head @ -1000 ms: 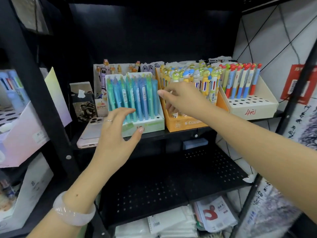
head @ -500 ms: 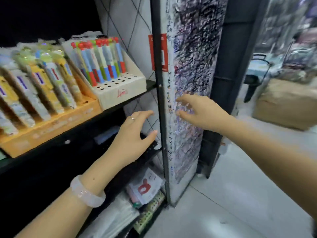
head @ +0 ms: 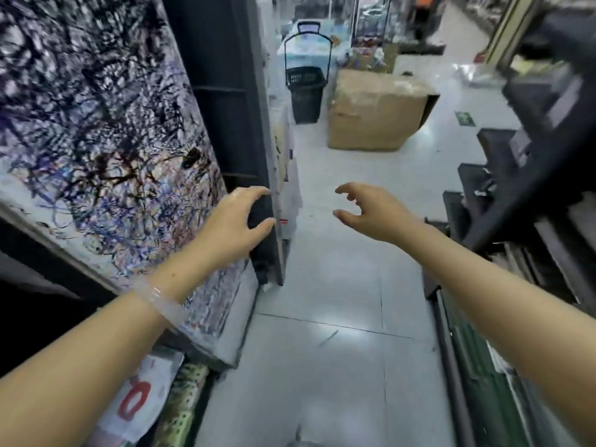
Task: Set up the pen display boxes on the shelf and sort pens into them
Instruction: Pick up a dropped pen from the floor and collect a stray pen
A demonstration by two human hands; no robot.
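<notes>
No pens or display boxes in view. Your left hand [head: 233, 217] and right hand [head: 371, 211] hang loosely curled, holding nothing, over the aisle floor [head: 338, 317] beside the scribbled panel [head: 96, 140].

Both forearms are bare, with no sleeves showing. A pale translucent bangle [head: 160, 302] circles the left wrist. A thin ring [head: 234, 195] sits on one left finger.

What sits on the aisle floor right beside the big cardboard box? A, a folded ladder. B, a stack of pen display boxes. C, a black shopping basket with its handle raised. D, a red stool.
C: a black shopping basket with its handle raised stands on the floor just left of the cardboard box; no stool, pen boxes or ladder show there.
</notes>
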